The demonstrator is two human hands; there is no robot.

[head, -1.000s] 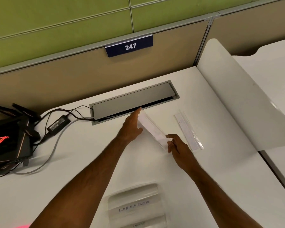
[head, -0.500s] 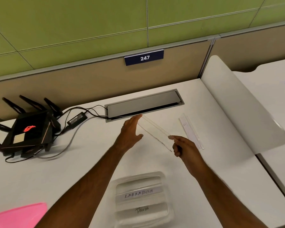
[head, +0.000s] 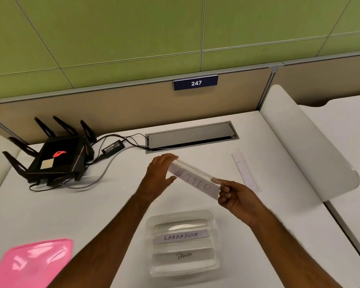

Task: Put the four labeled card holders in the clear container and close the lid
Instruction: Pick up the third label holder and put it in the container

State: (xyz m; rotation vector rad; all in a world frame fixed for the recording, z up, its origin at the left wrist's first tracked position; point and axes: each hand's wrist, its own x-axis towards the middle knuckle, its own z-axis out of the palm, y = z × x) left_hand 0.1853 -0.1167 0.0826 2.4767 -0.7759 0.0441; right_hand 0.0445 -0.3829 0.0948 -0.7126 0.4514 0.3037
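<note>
Held card holder (head: 194, 182): lifted clear of the white desk (head: 104, 204), running from 10 o'clock down to 4 o'clock, handwritten label facing the camera, lettering partly readable as "…TTER".
Left hand (head: 158, 173): at the holder's upper end, fingers (head: 168, 156) spread along the top edge, thumb below it, pinching that end.
Right hand (head: 236, 197): at the lower end, thumb and fingertips (head: 224, 187) closed on the corner, gripping tight.
Clear container (head: 154, 265): open, sitting at 6 o'clock from the hands, close to the near desk edge.
Inside container: "LABRADOR" holder (head: 181, 236) toward the far side, "PANDA" holder (head: 183, 256) just in front of it, lying flat and parallel.
Fourth card holder (head: 245, 173): flat on the desk at 3 o'clock from the held one, well apart from the container, label hard to read.
Pink lid (head: 29, 265): lying at 8 o'clock, far from the container, not fitted.
Router (head: 56, 159): black, antennas up, at 10 o'clock, red logo glowing.
Cable hatch (head: 191, 136): grey, at 12 o'clock, cables running in from the router side.
Desk number plate (head: 195, 82): reading "247", on the partition above.
</note>
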